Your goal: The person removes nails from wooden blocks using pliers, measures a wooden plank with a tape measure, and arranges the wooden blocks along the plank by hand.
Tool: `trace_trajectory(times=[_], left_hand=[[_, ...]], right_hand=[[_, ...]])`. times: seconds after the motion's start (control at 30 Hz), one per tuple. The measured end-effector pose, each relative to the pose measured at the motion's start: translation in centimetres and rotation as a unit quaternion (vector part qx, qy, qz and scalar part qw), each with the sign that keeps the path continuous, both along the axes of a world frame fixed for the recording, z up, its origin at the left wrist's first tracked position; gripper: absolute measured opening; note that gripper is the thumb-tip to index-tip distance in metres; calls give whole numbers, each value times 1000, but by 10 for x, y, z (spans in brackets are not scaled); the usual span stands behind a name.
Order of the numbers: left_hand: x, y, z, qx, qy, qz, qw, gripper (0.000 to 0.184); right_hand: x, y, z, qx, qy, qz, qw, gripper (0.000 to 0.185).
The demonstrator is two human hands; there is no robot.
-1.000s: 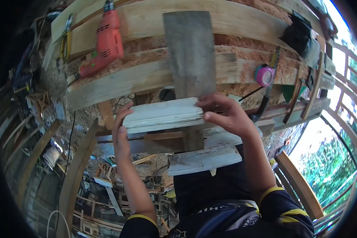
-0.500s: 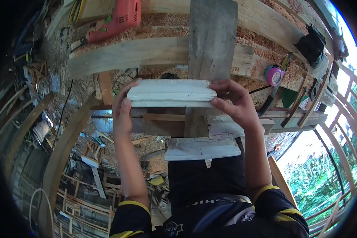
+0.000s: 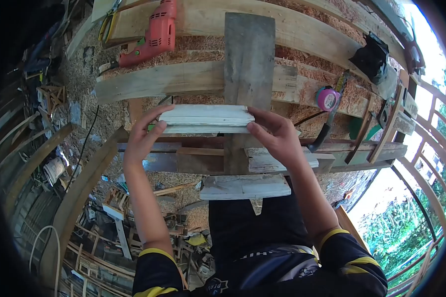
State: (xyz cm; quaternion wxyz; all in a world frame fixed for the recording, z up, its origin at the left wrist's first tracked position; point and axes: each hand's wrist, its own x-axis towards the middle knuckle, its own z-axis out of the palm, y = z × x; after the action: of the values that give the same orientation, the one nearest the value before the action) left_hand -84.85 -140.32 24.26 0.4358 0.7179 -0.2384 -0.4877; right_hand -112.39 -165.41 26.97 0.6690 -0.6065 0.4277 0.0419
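A short white-painted length of wood moulding (image 3: 205,115) with grooved edges is held level in front of me. At its left end is my left hand (image 3: 142,138), closed with thumb and fingers on it. My right hand (image 3: 277,132) grips the other end the same way. Another pale strip (image 3: 193,129) shows just under its near edge; whether the two are joined I cannot tell. Below, a white wood piece (image 3: 245,187) lies over my lap, and a chipped white block (image 3: 265,161) sits on the bench beam beneath my right hand.
A grey board (image 3: 249,54) crosses the long planks (image 3: 158,81), with wood shavings around. A red power drill (image 3: 156,37) lies at upper left. To the right are a pink tape measure (image 3: 327,99), a dark-handled tool (image 3: 322,136) and a black bag (image 3: 371,59).
Both hands and the moulding have shifted slightly left in view, and the bench sits a little differently as the camera moved. More of the strip under the moulding shows now.
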Motion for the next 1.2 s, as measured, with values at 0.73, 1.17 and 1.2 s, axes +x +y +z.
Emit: trace_trajectory(times=[0.73, 1.17, 1.2], left_hand=[[-64, -149, 10, 100, -114, -32, 988, 64], [-63, -172, 5, 198, -121, -95, 968, 46], [-64, -173, 5, 203, -126, -104, 965, 47]], right_hand=[[-52, -50, -41, -147, -6, -134, 980, 70], [-53, -74, -28, -169, 9, -83, 982, 78], [-55, -76, -27, -168, 15, -75, 983, 79]])
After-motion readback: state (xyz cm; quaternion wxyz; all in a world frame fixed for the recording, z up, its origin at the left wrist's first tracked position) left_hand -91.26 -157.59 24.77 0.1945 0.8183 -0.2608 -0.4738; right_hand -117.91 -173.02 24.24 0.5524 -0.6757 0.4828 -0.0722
